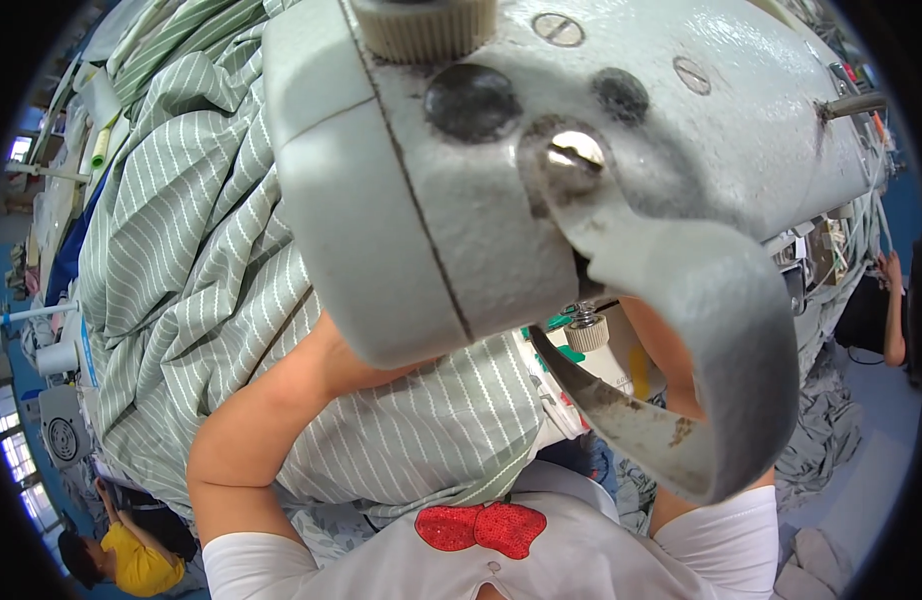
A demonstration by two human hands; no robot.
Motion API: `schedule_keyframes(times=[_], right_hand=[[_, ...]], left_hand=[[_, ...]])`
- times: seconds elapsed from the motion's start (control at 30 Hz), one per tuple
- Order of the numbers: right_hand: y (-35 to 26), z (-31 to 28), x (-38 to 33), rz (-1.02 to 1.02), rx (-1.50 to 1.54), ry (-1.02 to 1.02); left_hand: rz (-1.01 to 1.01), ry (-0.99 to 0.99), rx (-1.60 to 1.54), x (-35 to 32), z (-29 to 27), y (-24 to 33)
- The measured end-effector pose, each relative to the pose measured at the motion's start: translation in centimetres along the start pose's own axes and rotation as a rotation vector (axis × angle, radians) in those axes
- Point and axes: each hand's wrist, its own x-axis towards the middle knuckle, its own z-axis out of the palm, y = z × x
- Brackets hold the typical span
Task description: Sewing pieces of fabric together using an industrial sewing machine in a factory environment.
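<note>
A grey sewing machine head (381, 220) fills the upper middle, close to me, and blocks the sight of my hands. My left arm (246, 440) bends over a large grey-green striped cloth (411, 430), and the wrist passes behind the machine head. The fingers of that hand are hidden. On the other side my right forearm (658, 345) shows through the opening of a curved metal lever (746, 330). Its hand is also out of sight behind the machine. Below the head, a small ridged knob (586, 333) and some green parts show beside the cloth's edge.
Striped cloth is heaped in folds (181, 190) along the left. More crumpled fabric (831, 420) lies at the right by a pale floor strip. One person in yellow (146, 560) is at lower left; another person's arm (893, 310) shows at far right.
</note>
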Motion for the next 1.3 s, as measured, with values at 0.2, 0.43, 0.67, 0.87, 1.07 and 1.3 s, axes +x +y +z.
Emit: schedule_keyframes(times=[0.2, 0.43, 0.67, 0.87, 1.07, 1.3], right_hand=[[0.1, -0.2, -0.4, 0.007, 0.017, 0.013], [0.4, 0.4, -0.2, 0.046, 0.065, 0.034], [-1.2, 0.7, 1.0, -0.041, -0.431, -0.07], [-1.3, 1.0, 1.8, -0.088, -0.415, -0.065], [-0.6, 1.0, 3.5, -0.125, -0.45, -0.086], [2.8, 1.7, 9.7, -0.167, -0.639, -0.156]], left_hand=[[0.054, -0.075, 0.08, -0.4, -0.5, -0.6], [0.039, -0.077, 0.071, 0.3, -0.5, -0.6], [0.043, -0.049, 0.121, 0.8, -0.8, 0.0], [0.044, -0.036, 0.159, 0.9, -1.1, 0.1], [0.046, -0.026, 0.178, 0.8, -1.2, 0.2], [0.046, -0.006, 0.195, 0.9, -1.2, 0.2]])
